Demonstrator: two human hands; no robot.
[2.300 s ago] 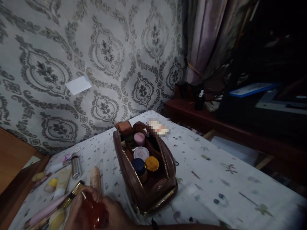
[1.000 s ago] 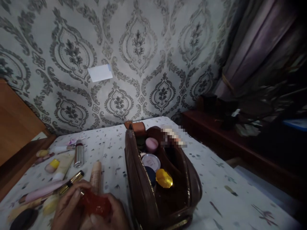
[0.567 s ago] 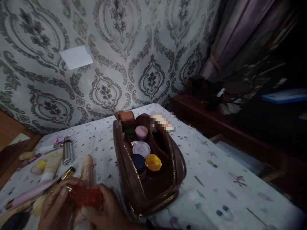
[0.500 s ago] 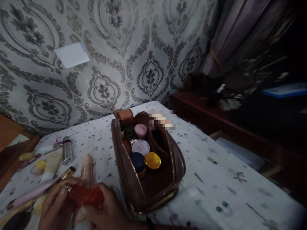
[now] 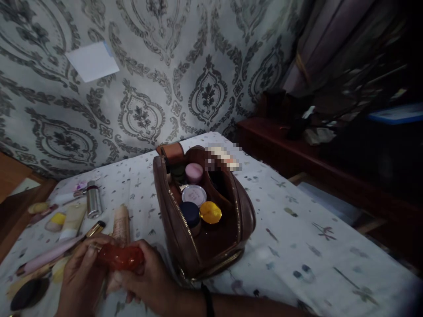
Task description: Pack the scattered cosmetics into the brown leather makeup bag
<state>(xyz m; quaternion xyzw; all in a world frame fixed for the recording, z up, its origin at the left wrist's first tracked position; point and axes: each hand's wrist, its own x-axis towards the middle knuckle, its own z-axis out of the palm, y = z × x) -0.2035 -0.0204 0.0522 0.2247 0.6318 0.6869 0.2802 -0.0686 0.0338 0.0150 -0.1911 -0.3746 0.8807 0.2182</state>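
A shiny red bottle (image 5: 123,258) is held between my two hands, lying roughly sideways. My left hand (image 5: 81,268) pinches its narrow left end, while my right hand (image 5: 148,277) wraps around the wider right end. To the right of them, a brown bag (image 5: 205,246) stands unzipped. Inside it are a pink-lidded jar (image 5: 194,173), a clear round container (image 5: 194,195), a dark blue-lidded jar (image 5: 190,214) and a yellow round item (image 5: 210,212). Just behind my hands lies a beige tube (image 5: 121,224).
Several cosmetics lie on the left, including a silver tube (image 5: 94,201), a cream tube (image 5: 73,220), a pink pen (image 5: 49,256) and a black oval item (image 5: 29,293). A patterned wall stands behind the cloth-covered table (image 5: 280,246). Dark red furniture (image 5: 264,141) is at the right.
The view has tilted slightly, so the bag and table sit a little higher. Both hands still hold the red bottle, which now lies more level.
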